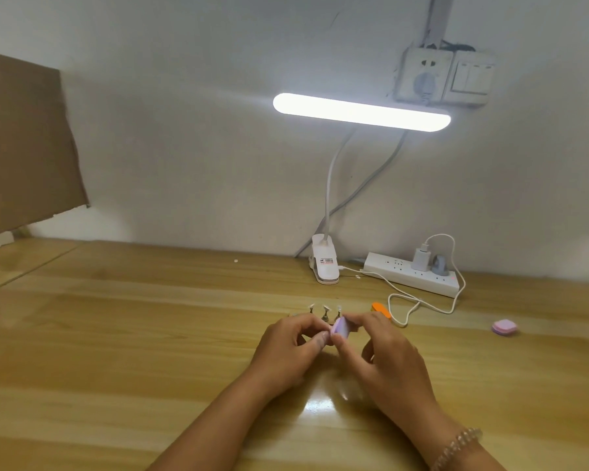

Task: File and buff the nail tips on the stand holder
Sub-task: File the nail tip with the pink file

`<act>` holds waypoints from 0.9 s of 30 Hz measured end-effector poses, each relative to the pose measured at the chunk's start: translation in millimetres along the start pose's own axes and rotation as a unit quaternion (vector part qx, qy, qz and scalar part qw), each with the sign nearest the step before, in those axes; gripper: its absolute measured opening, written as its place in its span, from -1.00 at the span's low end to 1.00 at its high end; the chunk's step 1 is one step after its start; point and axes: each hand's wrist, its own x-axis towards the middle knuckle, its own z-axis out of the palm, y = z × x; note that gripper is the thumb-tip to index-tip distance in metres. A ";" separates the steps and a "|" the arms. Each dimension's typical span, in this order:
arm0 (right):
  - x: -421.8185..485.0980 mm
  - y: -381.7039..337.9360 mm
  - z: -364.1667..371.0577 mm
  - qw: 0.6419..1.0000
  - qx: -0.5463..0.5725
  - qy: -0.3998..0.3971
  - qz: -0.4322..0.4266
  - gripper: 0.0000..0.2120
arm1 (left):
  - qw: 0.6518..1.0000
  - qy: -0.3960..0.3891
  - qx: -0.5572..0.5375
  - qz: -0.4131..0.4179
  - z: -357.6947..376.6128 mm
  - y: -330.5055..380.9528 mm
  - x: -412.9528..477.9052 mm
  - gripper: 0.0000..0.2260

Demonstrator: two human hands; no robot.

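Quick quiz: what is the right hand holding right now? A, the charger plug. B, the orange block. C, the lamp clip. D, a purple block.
D: the right hand pinches the purple block between thumb and finger, while the orange block lies on the table behind it.

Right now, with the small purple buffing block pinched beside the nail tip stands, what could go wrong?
1. The right hand pinches the small purple buffing block just in front of the three upright metal nail tip stands; a long stroke might topple them.
2. The looped white charger cable lies close to that hand and could snag.
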 end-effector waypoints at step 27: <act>1.1 6.4 1.3 1.000 0.027 0.012 0.011 -0.70 | 1.000 -0.011 -0.004 -0.002 0.6 -2.7 0.7 -0.81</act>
